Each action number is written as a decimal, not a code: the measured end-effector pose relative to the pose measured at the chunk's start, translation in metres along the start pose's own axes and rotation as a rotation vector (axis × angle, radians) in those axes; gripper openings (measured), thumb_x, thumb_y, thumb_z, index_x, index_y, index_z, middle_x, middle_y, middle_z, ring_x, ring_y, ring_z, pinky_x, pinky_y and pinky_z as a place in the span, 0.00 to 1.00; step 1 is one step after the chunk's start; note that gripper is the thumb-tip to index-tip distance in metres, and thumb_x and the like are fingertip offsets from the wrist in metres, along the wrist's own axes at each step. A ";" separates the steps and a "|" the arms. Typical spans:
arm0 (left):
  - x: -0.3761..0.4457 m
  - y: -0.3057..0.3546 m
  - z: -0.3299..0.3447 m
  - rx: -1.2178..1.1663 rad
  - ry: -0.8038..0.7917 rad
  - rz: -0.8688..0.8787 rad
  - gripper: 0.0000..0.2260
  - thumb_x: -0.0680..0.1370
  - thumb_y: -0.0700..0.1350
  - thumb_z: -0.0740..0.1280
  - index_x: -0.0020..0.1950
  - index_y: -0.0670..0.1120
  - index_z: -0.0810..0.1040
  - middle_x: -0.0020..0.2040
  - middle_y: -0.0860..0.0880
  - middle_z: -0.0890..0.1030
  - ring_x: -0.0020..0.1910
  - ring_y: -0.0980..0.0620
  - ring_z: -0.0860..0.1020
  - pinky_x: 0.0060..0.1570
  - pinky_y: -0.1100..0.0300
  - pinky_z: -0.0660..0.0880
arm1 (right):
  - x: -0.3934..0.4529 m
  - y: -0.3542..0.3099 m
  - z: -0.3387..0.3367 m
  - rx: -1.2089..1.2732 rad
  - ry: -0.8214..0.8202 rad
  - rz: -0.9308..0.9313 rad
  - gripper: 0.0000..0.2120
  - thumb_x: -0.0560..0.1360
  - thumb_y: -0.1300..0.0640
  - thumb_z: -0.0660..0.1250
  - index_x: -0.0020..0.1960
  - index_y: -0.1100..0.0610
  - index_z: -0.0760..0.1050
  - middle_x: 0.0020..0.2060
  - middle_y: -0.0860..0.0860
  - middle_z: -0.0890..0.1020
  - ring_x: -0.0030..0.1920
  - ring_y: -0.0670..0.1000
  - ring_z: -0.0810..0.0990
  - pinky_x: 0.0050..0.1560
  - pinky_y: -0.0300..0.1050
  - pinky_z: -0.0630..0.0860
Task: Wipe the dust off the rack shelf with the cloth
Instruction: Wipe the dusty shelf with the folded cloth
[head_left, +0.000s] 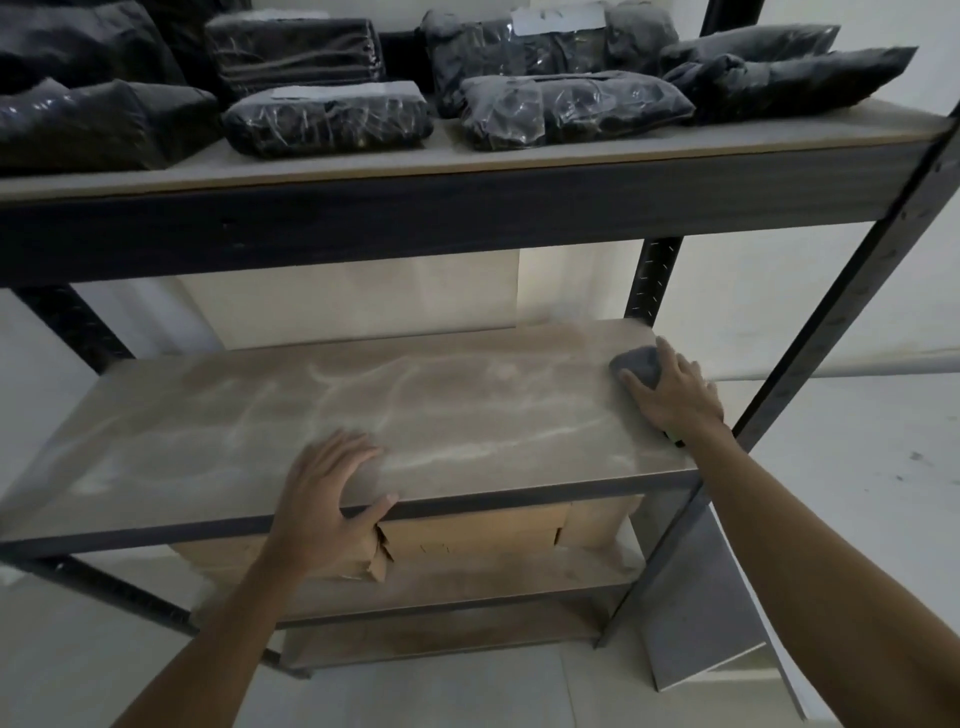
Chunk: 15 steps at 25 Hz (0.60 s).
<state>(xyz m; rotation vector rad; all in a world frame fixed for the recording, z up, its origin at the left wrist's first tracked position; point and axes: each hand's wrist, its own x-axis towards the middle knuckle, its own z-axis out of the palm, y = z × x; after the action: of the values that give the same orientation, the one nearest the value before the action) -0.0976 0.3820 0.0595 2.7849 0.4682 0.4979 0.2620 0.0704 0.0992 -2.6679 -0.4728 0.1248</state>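
Dusty streaks cover the shelf (363, 415), so while the left hand (332, 499) braces spread on its front edge, the right hand (670, 395), apparently curled over the cloth (636, 364) at the far right corner, should sweep leftward in overlapping passes.

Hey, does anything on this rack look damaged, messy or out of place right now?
Yes. The cardboard box on the shelf below looks torn at its front, near the left hand. The middle shelf carries pale dust streaks. A grey panel leans tilted against the rack's right leg.
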 end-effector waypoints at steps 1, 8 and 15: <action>0.002 -0.003 -0.001 0.005 -0.004 0.017 0.29 0.76 0.70 0.61 0.73 0.57 0.72 0.77 0.55 0.70 0.81 0.53 0.61 0.81 0.40 0.56 | 0.000 0.002 0.004 -0.015 -0.030 -0.032 0.37 0.80 0.31 0.54 0.81 0.49 0.54 0.77 0.55 0.68 0.75 0.62 0.67 0.72 0.64 0.65; 0.004 -0.002 0.004 0.063 0.038 0.051 0.28 0.76 0.67 0.64 0.73 0.55 0.73 0.78 0.55 0.69 0.83 0.51 0.59 0.80 0.35 0.54 | -0.055 -0.030 0.013 -0.029 -0.084 -0.306 0.31 0.83 0.39 0.58 0.82 0.42 0.53 0.77 0.50 0.70 0.69 0.60 0.77 0.58 0.54 0.76; 0.006 -0.007 0.010 0.059 0.102 0.066 0.30 0.74 0.68 0.65 0.71 0.53 0.75 0.77 0.53 0.71 0.82 0.50 0.61 0.80 0.36 0.57 | -0.031 -0.051 0.004 0.148 0.109 -0.366 0.25 0.84 0.52 0.62 0.78 0.39 0.63 0.63 0.54 0.83 0.57 0.61 0.83 0.50 0.51 0.77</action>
<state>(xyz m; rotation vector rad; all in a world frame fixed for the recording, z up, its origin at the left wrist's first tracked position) -0.0906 0.3883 0.0502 2.8493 0.4200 0.6537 0.2162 0.1047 0.1177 -2.3847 -0.8679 -0.0907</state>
